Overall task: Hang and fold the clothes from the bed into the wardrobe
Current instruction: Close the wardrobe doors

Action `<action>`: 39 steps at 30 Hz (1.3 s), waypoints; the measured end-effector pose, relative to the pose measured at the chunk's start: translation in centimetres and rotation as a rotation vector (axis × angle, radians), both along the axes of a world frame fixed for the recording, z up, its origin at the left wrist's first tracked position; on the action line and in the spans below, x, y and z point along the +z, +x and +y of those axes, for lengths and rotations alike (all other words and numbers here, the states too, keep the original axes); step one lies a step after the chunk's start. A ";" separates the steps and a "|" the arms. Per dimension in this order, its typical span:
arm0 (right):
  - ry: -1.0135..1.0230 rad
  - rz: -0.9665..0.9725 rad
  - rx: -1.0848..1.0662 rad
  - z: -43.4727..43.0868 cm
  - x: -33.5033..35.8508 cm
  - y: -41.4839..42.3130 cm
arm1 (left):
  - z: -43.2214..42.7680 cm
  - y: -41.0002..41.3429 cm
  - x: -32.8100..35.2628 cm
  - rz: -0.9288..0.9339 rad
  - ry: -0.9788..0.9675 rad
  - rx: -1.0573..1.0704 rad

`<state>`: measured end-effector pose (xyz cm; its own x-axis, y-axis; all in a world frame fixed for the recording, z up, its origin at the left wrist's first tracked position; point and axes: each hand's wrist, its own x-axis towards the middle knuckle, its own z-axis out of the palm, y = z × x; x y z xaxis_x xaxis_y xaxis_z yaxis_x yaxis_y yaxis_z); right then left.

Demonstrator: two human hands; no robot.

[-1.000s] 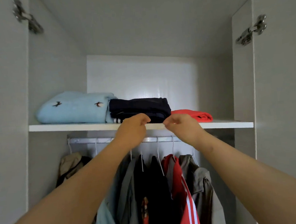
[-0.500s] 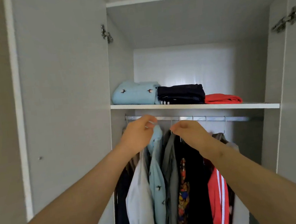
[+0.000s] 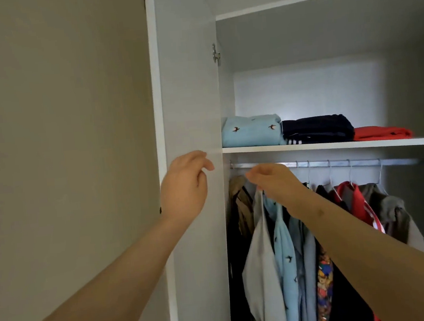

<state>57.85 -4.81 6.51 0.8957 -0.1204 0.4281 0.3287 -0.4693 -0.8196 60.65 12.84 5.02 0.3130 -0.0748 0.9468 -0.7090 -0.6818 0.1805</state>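
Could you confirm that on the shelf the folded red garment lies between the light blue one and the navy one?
Not quite: the head view shows the navy garment in the middle, between the light blue garment and the red garment, which lies at the right end of the shelf.

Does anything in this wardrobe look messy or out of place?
Nothing is badly off. The light blue pile, navy pile and red pile sit neatly on the shelf. Only the grey-brown garment at the right end of the rail looks bunched on its hanger.
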 end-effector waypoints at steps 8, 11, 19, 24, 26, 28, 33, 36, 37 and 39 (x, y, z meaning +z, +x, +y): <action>-0.031 0.023 -0.078 2.6 -1.1 1.3 | 3.3 4.5 -2.0 0.360 -0.287 -0.079; -0.018 0.029 -0.093 1.9 -1.3 1.9 | 2.8 5.4 -2.4 0.479 -0.434 -0.126; 0.020 0.092 -0.083 -1.2 -2.3 3.1 | -2.0 3.7 -3.1 0.413 -0.454 -0.166; 0.054 0.085 -0.125 -6.1 -2.5 2.8 | -8.4 3.0 -3.8 0.358 -0.307 -0.274; 0.053 0.077 -0.144 -8.8 -2.6 2.6 | -11.6 3.6 -4.2 0.319 -0.259 -0.306; 0.053 0.073 -0.172 -11.9 -3.0 2.3 | -15.0 4.3 -4.7 0.289 -0.251 -0.351; 0.067 0.105 -0.232 -19.2 -4.1 2.3 | -22.9 6.0 -5.2 0.214 -0.146 -0.307; 0.082 0.125 -0.240 -22.5 -4.6 2.8 | -27.3 8.3 -5.6 0.174 -0.042 -0.139; 0.082 0.127 -0.242 -23.5 -4.7 2.9 | -28.8 9.0 -5.6 0.169 -0.023 -0.080; 0.073 0.120 -0.257 -25.4 -4.9 3.2 | -31.4 9.9 -5.4 0.169 -0.004 0.009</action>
